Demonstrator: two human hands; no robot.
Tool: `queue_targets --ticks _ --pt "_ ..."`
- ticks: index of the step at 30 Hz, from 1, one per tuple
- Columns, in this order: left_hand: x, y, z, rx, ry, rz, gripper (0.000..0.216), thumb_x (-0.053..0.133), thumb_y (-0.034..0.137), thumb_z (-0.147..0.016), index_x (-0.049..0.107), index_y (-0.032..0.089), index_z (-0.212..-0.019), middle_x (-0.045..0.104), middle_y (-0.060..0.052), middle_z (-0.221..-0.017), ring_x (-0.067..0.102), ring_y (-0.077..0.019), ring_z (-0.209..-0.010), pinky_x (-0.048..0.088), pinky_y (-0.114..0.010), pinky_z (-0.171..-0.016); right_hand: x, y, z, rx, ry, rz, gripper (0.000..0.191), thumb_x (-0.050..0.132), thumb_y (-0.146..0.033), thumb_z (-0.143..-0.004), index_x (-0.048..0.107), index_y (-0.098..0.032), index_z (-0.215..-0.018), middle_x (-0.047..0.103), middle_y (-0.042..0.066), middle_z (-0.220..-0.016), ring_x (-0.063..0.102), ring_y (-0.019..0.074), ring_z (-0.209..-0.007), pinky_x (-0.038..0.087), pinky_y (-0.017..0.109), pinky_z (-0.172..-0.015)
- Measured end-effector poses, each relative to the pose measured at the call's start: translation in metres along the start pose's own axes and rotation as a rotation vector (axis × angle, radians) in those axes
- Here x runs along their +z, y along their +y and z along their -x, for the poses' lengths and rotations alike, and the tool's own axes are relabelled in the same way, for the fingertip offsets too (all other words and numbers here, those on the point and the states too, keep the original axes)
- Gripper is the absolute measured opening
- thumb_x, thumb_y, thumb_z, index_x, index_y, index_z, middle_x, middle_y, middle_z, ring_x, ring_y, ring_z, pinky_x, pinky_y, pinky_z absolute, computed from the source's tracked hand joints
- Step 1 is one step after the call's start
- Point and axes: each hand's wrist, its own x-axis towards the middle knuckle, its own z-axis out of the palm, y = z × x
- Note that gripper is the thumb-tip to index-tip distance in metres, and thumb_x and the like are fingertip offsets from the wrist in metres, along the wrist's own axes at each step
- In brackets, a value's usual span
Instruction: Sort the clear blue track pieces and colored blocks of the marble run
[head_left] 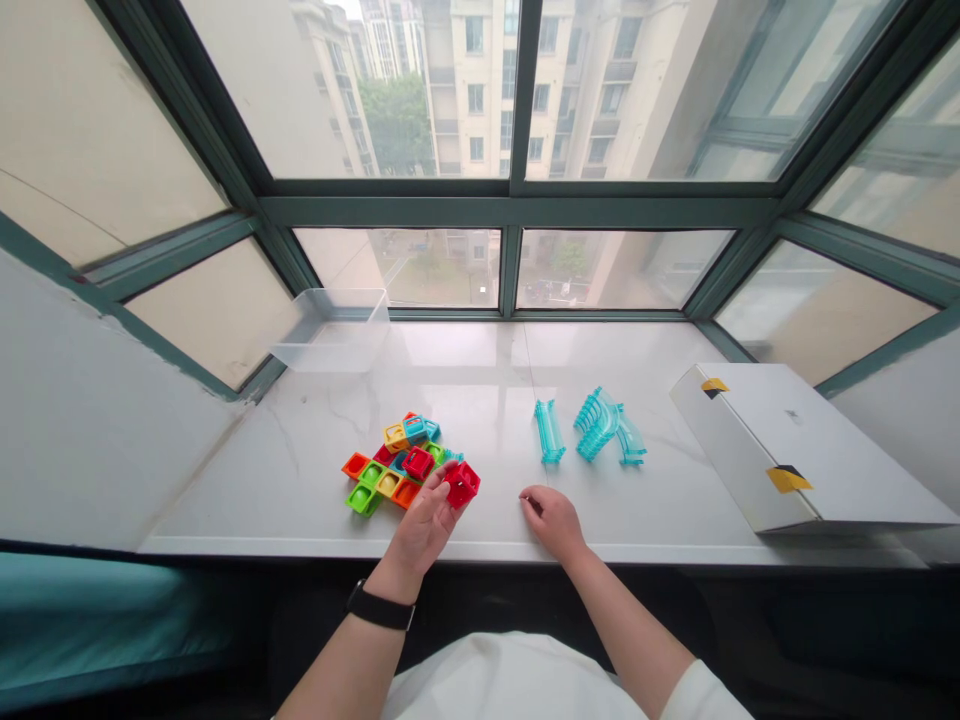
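Observation:
My left hand (424, 525), with a black band on its wrist, grips a red toy block (463, 484) between thumb and fingers, a little above the sill. Just behind it lies a pile of hollow cube blocks: a green block (363, 499), an orange block (355, 465), a yellow block (395, 437), a blue block (415, 430), another red block (418, 462) and more. My right hand (555, 522) rests closed at the sill's front, fingers curled, with no object showing in it. Beyond it are a straight clear-teal track piece (550, 432) and curved teal track pieces (598, 424).
A clear plastic bin (334, 352) stands at the back left by the window. A white box (847, 450) with yellow-and-black tape tabs occupies the right side. The white sill (480, 548) ends at a front edge near my wrists. Window frames (517, 212) border the back.

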Motion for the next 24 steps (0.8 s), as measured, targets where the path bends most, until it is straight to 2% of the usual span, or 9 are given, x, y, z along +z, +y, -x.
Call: queue_targets --ticks 2,6,10,14,18,21,24 --pt "0.003 0.0 0.001 0.001 -0.015 0.011 0.041 0.073 0.027 -0.093 0.063 0.021 -0.133 0.068 -0.01 -0.135 0.067 -0.0228 -0.125 0.048 -0.042 -0.119 0.001 0.0 0.0 0.001 -0.004 -0.006 0.022 0.052 -0.028 -0.096 0.073 -0.024 -0.092 0.074 0.004 -0.083 0.067 0.0212 -0.077 0.047 0.033 -0.075" --pt "0.008 0.0 0.001 -0.017 0.003 -0.016 0.048 0.071 0.014 -0.088 0.062 0.02 -0.134 0.07 -0.01 -0.133 0.068 -0.0237 -0.124 0.049 -0.043 -0.118 0.001 0.001 0.0 0.009 -0.006 -0.014 0.023 0.05 -0.029 -0.097 0.073 -0.024 -0.093 0.074 0.005 -0.084 0.066 0.0221 -0.078 0.047 0.034 -0.076" --pt "0.012 -0.001 -0.001 -0.058 0.101 -0.06 0.043 0.067 0.017 -0.092 0.059 0.018 -0.134 0.07 -0.014 -0.134 0.073 -0.0241 -0.116 0.06 -0.037 -0.101 -0.001 0.0 0.0 0.004 -0.013 -0.018 0.023 0.051 -0.029 -0.097 0.072 -0.024 -0.092 0.074 0.005 -0.084 0.066 0.0222 -0.078 0.047 0.035 -0.076" --pt "0.016 -0.003 -0.004 -0.094 0.138 -0.086 0.035 0.068 0.019 -0.092 0.06 0.018 -0.126 0.072 -0.014 -0.131 0.075 -0.0239 -0.113 0.063 -0.032 -0.09 -0.003 -0.003 -0.002 0.024 -0.011 -0.073 0.022 0.053 -0.031 -0.097 0.073 -0.024 -0.091 0.073 0.004 -0.082 0.065 0.0222 -0.076 0.048 0.036 -0.076" --pt "0.017 -0.012 -0.01 -0.11 0.132 -0.125 0.028 0.073 0.03 -0.089 0.061 0.019 -0.113 0.075 -0.013 -0.123 0.078 -0.0249 -0.102 0.062 -0.037 -0.087 -0.013 -0.019 -0.003 0.102 0.063 -0.326 0.02 0.057 -0.036 -0.097 0.072 -0.024 -0.102 0.071 0.004 -0.087 0.065 0.0206 -0.075 0.052 0.035 -0.075" --pt "0.023 -0.025 -0.018 -0.078 0.099 -0.205 0.032 0.078 0.04 -0.086 0.062 0.019 -0.105 0.077 -0.014 -0.117 0.076 -0.0277 -0.103 0.059 -0.042 -0.093 -0.023 -0.042 -0.003 0.02 0.098 -0.533 0.025 0.061 -0.039 -0.098 0.069 -0.025 -0.117 0.07 0.006 -0.105 0.068 0.0211 -0.09 0.055 0.033 -0.079" --pt "0.035 -0.041 -0.025 0.03 0.066 -0.383 0.034 0.079 0.041 -0.083 0.062 0.021 -0.104 0.076 -0.01 -0.111 0.071 -0.0267 -0.106 0.055 -0.041 -0.092 -0.028 -0.062 -0.003 -0.024 0.052 -0.669 0.032 0.065 -0.045 -0.097 0.068 -0.027 -0.123 0.066 0.008 -0.121 0.068 0.0217 -0.101 0.057 0.033 -0.083"
